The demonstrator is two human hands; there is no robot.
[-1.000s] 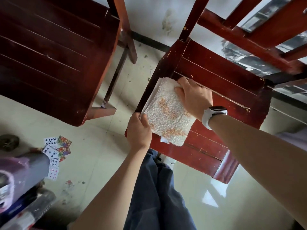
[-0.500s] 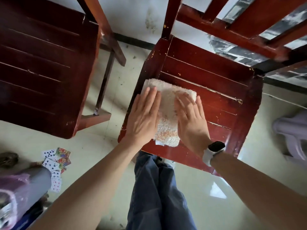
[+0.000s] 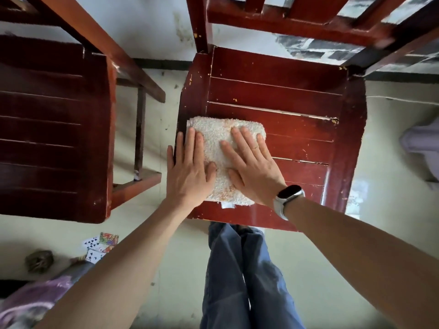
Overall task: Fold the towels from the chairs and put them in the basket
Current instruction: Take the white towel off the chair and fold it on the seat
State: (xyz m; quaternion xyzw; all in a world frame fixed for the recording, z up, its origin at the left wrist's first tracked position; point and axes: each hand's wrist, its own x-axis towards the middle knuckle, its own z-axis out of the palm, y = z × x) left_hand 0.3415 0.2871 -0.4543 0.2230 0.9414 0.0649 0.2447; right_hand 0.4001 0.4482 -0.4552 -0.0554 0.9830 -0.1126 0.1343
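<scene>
A white fluffy towel (image 3: 215,143) with faint orange marks lies folded into a small thick rectangle on the front left of a red wooden chair seat (image 3: 297,110). My left hand (image 3: 188,170) lies flat, fingers spread, on the towel's left edge, partly over the seat's side. My right hand (image 3: 251,166), a watch on its wrist, presses flat on the towel's right half. Neither hand grips the cloth. No basket is in view.
A second dark red chair (image 3: 52,129) stands to the left with a narrow gap of floor between. Playing cards (image 3: 99,246) lie on the floor at lower left, near a purple bundle (image 3: 31,302). My blue trouser legs (image 3: 240,276) are below the seat.
One second ago my left hand held the towel's near corner while the right folded it over. Both hands then came down flat on the folded towel, and the view shifted to sit squarer over the chair.
</scene>
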